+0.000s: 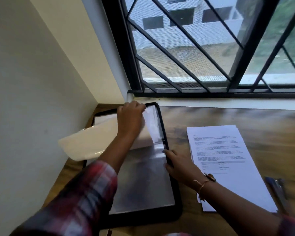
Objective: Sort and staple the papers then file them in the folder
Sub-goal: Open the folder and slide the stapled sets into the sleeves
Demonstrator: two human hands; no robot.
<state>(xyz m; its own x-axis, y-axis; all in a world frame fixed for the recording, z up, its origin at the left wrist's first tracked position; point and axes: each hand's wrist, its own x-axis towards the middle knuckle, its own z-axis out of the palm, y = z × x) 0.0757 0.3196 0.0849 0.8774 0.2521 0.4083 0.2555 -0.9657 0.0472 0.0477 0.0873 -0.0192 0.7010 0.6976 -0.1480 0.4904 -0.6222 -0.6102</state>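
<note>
fingers (pixel 140 108) of the left hand (pixel 131 116) curled round the lifted clear plastic sleeves (pixel 153 126) of the black-edged folder (pixel 178 200), while the right hand (pixel 179 166) gripped its right rim, nearer the white printed paper stack (pixel 228 150) lying just beside it, long axis parallel to the folder.

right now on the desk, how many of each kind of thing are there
folder: 1
stack of papers: 1
stapler (blurred, seems to be one): 1
total: 3
</note>
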